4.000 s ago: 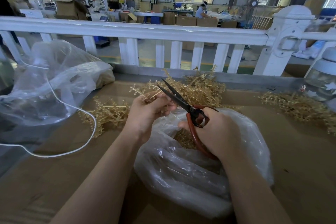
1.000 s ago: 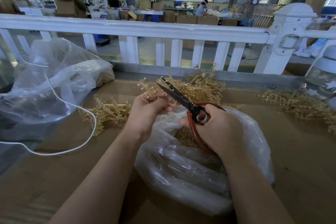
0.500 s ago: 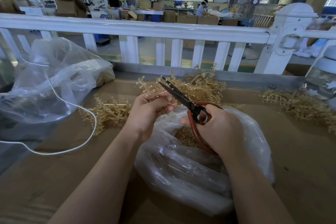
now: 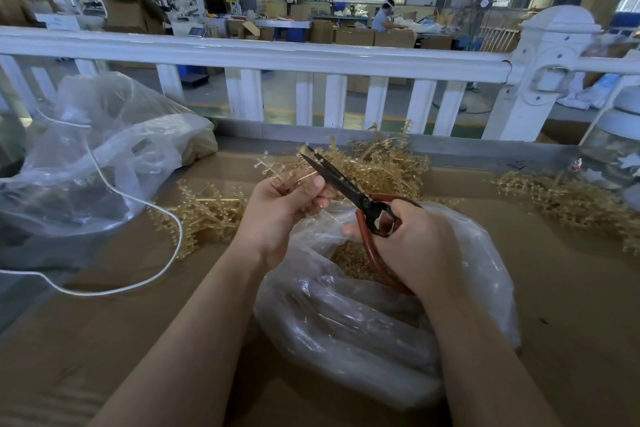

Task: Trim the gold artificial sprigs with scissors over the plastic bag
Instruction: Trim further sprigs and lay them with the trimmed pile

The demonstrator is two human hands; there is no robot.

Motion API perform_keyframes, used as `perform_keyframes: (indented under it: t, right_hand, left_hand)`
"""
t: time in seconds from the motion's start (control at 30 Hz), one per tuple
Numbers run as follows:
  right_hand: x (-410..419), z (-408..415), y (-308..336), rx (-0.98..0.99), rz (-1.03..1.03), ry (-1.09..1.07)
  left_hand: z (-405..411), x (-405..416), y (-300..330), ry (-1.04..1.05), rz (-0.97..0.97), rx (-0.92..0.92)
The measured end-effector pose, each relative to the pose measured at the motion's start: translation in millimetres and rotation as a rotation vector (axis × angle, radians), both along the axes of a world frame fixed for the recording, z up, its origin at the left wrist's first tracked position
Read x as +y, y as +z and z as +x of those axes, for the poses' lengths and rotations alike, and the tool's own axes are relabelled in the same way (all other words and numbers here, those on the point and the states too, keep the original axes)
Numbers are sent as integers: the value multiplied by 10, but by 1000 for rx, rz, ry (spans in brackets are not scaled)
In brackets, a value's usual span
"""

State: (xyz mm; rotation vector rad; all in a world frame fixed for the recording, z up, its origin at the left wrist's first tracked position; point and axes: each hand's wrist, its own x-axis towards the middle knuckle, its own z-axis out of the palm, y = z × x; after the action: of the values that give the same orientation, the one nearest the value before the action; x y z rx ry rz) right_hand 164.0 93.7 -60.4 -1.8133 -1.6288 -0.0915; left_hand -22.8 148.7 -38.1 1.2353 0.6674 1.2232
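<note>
**Scissors at a gold sprig above the open bag**

The left hand point(image 4: 277, 211) has its fingers curled around a gold sprig point(image 4: 277, 168), and the thumb presses the stem against them. The small branches of the sprig stick out up and to the left of the hand. The right hand point(image 4: 415, 246) grips the scissors point(image 4: 343, 184) by their reddish-brown handles, with fingers through the loops. The dark blades are only a little apart and point up and to the left; they lie just beside the left fingertips, at the sprig. Whether the blades touch the stem is not clear.

Both hands are above the open mouth of a clear plastic bag point(image 4: 363, 329), which lies on the brown table point(image 4: 104, 340). Inside the bag, under the right hand, small gold pieces point(image 4: 349, 260) are visible.

Behind the hands lies a pile of gold sprigs point(image 4: 381, 163). A second pile point(image 4: 204, 215) lies to the left of the left wrist, and a third pile point(image 4: 571, 198) is well apart at the right. On the left side of the table there is a bigger clear bag point(image 4: 104, 156), and a white cord point(image 4: 138, 274) curves across the table from it. A white railing point(image 4: 263, 55) runs along the far edge of the table.
</note>
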Motion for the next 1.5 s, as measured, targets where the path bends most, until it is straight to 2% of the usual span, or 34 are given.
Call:
perform_keyframes:
  t: [0.23,0.4,0.5,0.63,1.03,1.23,1.5]
  right_hand:
    - [1,6,-11,35,-47,45]
    - [-15,-10,-5,68,-81,58]
    - [-18,-40,-1,264,-67,92]
    - [13,-70,0,493,-14,98]
    - [34,-51,59,824,-26,156]
    - [46,-54,69,848,-65,172]
    - [61,-43,49,806,-67,140]
  left_hand:
    - [11,4,26,78,-157,-30]
    - [-13,29,22,135,-270,-145]
    - [7,5,32,74,-230,-122]
    - [144,-104,42,21,-138,35]
    - [224,-114,-56,-65,-171,114]
    - [224,-119,-49,-89,-147,132]
    - [224,-120,-26,-22,-120,58]
